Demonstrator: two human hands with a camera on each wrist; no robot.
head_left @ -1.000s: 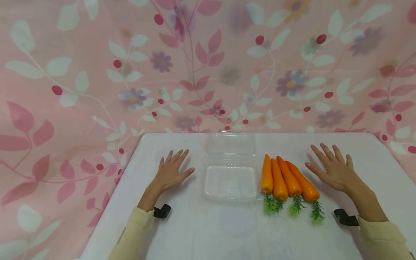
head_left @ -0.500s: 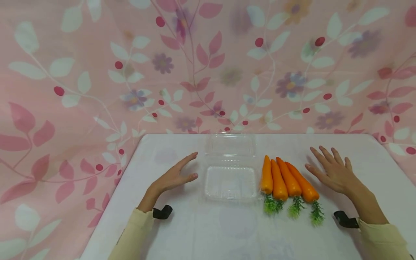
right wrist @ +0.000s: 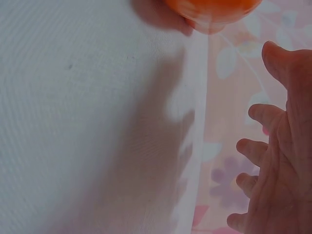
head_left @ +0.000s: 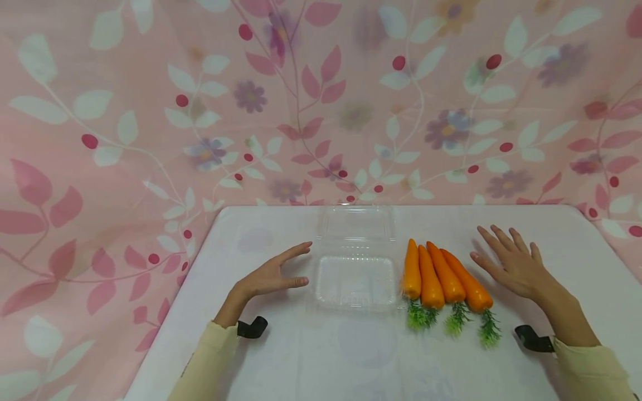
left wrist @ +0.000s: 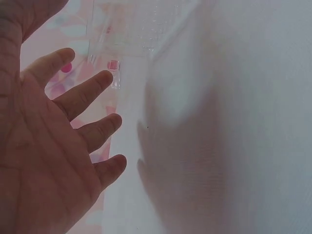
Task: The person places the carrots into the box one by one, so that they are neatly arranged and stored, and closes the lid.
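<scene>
A clear plastic clamshell box (head_left: 356, 281) lies opened out on the white table, its lid (head_left: 357, 223) folded back toward the wall. Just left of it is my left hand (head_left: 271, 275), turned on its side, thumb and fingers apart and pointing at the box's left edge; it holds nothing. In the left wrist view the same hand (left wrist: 53, 131) has its fingers spread above the table. Several orange carrots (head_left: 443, 275) with green leafy tops (head_left: 456, 320) lie side by side right of the box. My right hand (head_left: 519, 270) hovers to their right, palm down, fingers spread, holding nothing.
The white-covered table (head_left: 351, 362) reaches back to a pink floral cloth (head_left: 321, 100) hung behind it. A black wrist camera mount (head_left: 252, 327) sticks out from the left cuff, and a matching mount (head_left: 534, 338) from the right one.
My left hand has rolled from palm down onto its side and shifted right, up to the box's left edge. My right hand, the carrots and the box stay nearly where they were.
</scene>
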